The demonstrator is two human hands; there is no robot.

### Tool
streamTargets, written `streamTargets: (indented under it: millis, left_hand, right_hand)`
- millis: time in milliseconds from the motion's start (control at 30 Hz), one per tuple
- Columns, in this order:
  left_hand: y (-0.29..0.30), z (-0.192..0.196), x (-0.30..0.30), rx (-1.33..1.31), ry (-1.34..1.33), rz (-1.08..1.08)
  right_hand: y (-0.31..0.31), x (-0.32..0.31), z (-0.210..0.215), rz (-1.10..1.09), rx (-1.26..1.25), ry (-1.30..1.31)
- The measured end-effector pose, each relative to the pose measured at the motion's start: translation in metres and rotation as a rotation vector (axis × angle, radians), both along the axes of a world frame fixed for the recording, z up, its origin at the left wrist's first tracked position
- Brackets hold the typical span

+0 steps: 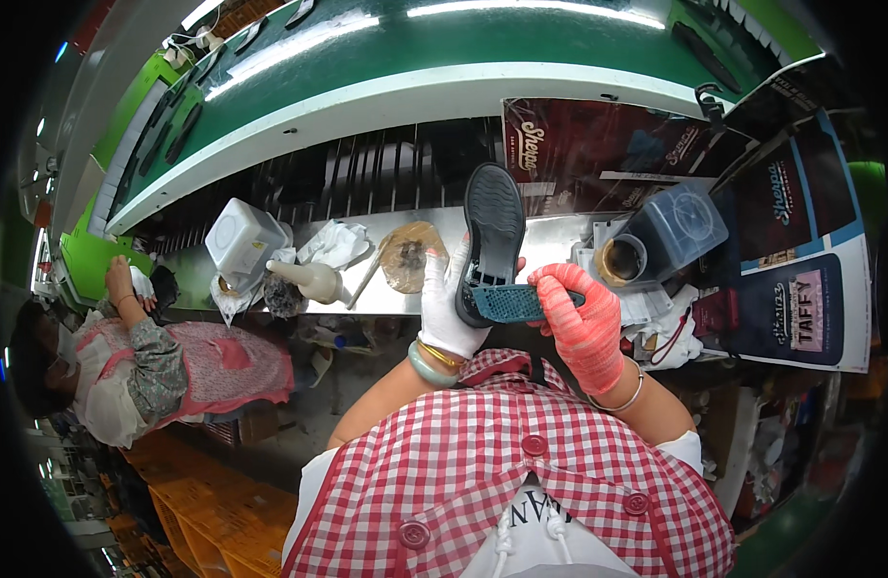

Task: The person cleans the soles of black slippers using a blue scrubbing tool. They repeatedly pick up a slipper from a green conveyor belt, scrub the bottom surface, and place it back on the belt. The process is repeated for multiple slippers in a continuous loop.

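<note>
My left hand [448, 303], in a white glove, is closed round the side of a black shoe sole [493, 226]. The sole stands toe away from me, its grooved tread facing up. In a red-and-white knitted glove, my right hand [581, 323] grips a flat teal strip with a gridded surface [509, 302] and a dark end. The strip lies across the heel of the sole and hides part of it. Whether it is a brush or a rasp I cannot tell.
Beyond the metal worktable [386, 302] runs a green conveyor [367, 67] carrying soles. A white squeeze bottle [314, 280], white jug [242, 236] and brown round pad [408, 256] lie left. Right are a clear plastic container [683, 231] and printed cardboard [617, 144]. A co-worker [165, 361] is at left.
</note>
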State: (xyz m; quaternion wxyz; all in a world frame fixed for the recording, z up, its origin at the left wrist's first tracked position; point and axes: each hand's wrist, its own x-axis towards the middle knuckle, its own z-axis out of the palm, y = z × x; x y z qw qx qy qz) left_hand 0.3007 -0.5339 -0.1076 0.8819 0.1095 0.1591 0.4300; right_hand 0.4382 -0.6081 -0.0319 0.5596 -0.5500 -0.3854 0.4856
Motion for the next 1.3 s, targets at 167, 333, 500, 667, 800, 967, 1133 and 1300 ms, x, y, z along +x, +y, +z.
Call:
streamTargets:
  millis: [167, 333, 500, 667, 800, 967, 1133, 1300]
  left_hand:
    - [-0.002, 0.003, -0.001, -0.027, -0.053, -0.166]
    - [-0.003, 0.003, 0.004, -0.097, 0.034, -0.278]
    - [0.001, 0.006, 0.003, -0.116, 0.123, -0.404]
    - [0.007, 0.000, -0.001, 0.060, 0.221, -0.579]
    - [0.009, -0.004, 0.004, 0.026, 0.252, -0.633]
    - [0.015, -0.001, 0.003, -0.099, 0.201, -0.710]
    - [0.024, -0.010, 0.002, -0.081, 0.257, -0.825]
    - [0.031, -0.023, 0.006, -0.134, 0.224, -0.906]
  right_hand:
    - [-0.004, 0.019, -0.002, 0.143, 0.010, -0.117]
    - [-0.001, 0.035, 0.009, 0.267, -0.024, -0.141]
    - [0.007, 0.042, 0.023, 0.377, -0.101, -0.200]
    - [0.015, 0.045, 0.032, 0.426, -0.229, -0.165]
    - [0.025, 0.048, 0.032, 0.493, -0.278, -0.162]
    - [0.032, 0.045, 0.032, 0.529, -0.343, -0.131]
    - [0.036, 0.047, 0.023, 0.549, -0.332, -0.139]
    - [0.041, 0.050, 0.021, 0.570, -0.375, -0.175]
